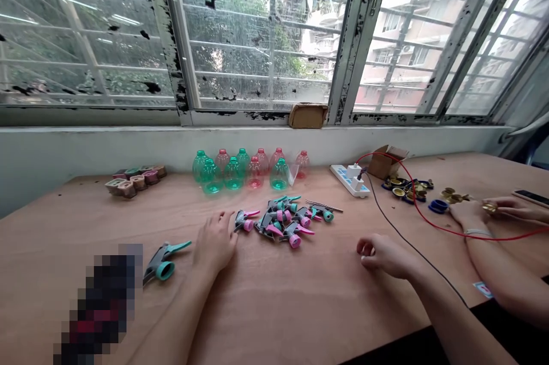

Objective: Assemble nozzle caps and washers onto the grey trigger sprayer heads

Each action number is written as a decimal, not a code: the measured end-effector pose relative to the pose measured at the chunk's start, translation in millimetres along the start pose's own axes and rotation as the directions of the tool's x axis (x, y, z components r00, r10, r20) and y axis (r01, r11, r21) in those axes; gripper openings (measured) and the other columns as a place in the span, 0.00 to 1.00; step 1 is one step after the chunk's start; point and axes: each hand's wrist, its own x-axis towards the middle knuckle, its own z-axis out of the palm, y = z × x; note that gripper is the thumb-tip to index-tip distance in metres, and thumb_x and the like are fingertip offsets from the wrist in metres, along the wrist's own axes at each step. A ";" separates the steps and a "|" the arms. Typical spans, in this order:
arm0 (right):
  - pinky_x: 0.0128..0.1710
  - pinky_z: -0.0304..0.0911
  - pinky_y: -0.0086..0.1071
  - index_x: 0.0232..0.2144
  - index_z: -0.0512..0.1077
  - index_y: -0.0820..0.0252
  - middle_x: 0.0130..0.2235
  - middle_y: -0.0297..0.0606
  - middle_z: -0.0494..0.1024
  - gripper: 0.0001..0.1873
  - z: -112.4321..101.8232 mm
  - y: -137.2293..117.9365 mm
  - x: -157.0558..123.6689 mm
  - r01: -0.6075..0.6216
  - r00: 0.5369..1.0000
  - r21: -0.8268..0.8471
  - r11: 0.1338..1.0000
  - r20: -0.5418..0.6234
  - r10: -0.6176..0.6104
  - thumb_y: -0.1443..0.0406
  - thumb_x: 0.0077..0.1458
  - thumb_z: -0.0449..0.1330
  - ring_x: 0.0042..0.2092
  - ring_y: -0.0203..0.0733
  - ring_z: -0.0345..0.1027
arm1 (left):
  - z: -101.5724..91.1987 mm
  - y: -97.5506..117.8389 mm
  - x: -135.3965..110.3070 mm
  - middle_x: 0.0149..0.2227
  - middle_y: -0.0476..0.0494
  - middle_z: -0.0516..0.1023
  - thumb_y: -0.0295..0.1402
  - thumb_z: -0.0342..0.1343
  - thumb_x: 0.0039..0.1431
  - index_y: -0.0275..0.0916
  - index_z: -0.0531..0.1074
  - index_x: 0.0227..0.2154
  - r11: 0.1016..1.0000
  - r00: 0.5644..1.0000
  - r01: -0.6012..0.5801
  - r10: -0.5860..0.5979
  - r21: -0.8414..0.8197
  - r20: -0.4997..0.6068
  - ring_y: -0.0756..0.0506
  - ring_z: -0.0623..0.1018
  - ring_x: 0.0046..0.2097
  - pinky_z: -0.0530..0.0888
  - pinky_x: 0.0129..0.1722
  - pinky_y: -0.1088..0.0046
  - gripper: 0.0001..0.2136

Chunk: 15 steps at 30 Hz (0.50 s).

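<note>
My left hand (217,242) rests palm down on the table, its fingers stretched out. Right beside its fingertips lies a grey spray trigger head with a pink collar (245,221); whether they touch I cannot tell. A pile of similar spray trigger heads (283,217), grey with pink or teal parts, sits between my hands. Left of my left wrist is a teal-and-grey spray trigger head (164,269). My right hand (384,256) lies on the table right of the pile, fingers curled in, with nothing visible in them.
Green and pink clear bottles (234,175) stand along the wall. Small containers (136,181) sit at far left. Cables run from a power strip (349,180) across the right side. There a co-worker's hands (469,216) hold a gold-coloured piece (489,208) near blue-and-gold parts (405,189).
</note>
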 end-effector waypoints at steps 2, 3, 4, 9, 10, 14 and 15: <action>0.25 0.58 0.27 0.31 0.74 0.62 0.30 0.38 0.77 0.11 0.1 3.0 4.0 -0.001 1.000 0.035 0.999 0.027 0.000 0.72 0.41 0.57 0.30 0.39 0.70 | -12.2 -1.3 -0.1 0.50 0.32 0.71 0.30 0.52 0.51 0.38 0.69 0.49 0.972 0.998 0.067 -0.062 0.226 -0.033 0.33 0.71 0.49 0.70 0.46 0.55 0.20; 0.25 0.58 0.27 0.31 0.73 0.62 0.30 0.37 0.77 0.11 -0.1 4.9 5.8 0.000 0.999 0.050 0.999 0.037 -0.002 0.72 0.41 0.57 0.29 0.38 0.69 | -18.8 -3.4 -0.1 0.50 0.30 0.71 0.33 0.52 0.52 0.38 0.70 0.48 0.940 0.991 0.131 -0.122 0.314 -0.047 0.31 0.71 0.48 0.69 0.44 0.52 0.19; 0.25 0.58 0.26 0.31 0.73 0.62 0.29 0.36 0.77 0.11 -0.5 6.6 7.1 0.002 0.999 0.066 0.998 0.046 -0.006 0.72 0.41 0.57 0.29 0.38 0.69 | -25.1 -6.6 0.0 0.50 0.29 0.71 0.36 0.52 0.53 0.37 0.71 0.46 0.907 0.979 0.201 -0.194 0.369 -0.058 0.30 0.70 0.49 0.69 0.44 0.50 0.18; 0.25 0.59 0.25 0.33 0.71 0.62 0.27 0.33 0.74 0.13 -4.4 9.2 9.0 -0.016 0.990 0.134 0.991 0.138 -0.003 0.72 0.39 0.59 0.27 0.35 0.67 | -35.2 -29.4 2.0 0.48 0.28 0.72 0.46 0.50 0.53 0.37 0.74 0.40 0.793 0.855 0.425 -0.510 0.437 0.094 0.26 0.67 0.52 0.63 0.47 0.43 0.20; 0.25 0.59 0.25 0.33 0.70 0.62 0.28 0.33 0.74 0.13 -4.8 8.5 9.0 -0.022 0.988 0.138 0.990 0.151 0.001 0.72 0.39 0.59 0.27 0.34 0.67 | -32.7 -32.1 3.1 0.50 0.29 0.71 0.46 0.49 0.54 0.38 0.74 0.41 0.796 0.840 0.434 -0.527 0.421 0.131 0.26 0.66 0.53 0.63 0.47 0.43 0.20; 0.25 0.59 0.24 0.32 0.70 0.62 0.28 0.33 0.73 0.13 -2.9 4.2 9.2 -0.015 0.984 0.159 0.987 0.178 -0.013 0.72 0.39 0.59 0.27 0.34 0.66 | -25.5 -29.4 9.1 0.54 0.31 0.69 0.44 0.45 0.57 0.38 0.70 0.49 0.862 0.840 0.452 -0.498 0.229 0.217 0.30 0.65 0.56 0.64 0.51 0.50 0.22; 0.25 0.60 0.24 0.33 0.70 0.62 0.28 0.33 0.73 0.12 -2.0 3.0 9.1 -0.005 0.984 0.170 0.985 0.178 -0.025 0.72 0.40 0.59 0.27 0.34 0.66 | -27.0 -27.5 10.5 0.52 0.31 0.70 0.42 0.44 0.57 0.37 0.69 0.50 0.886 0.866 0.428 -0.458 0.176 0.200 0.32 0.67 0.55 0.64 0.53 0.54 0.22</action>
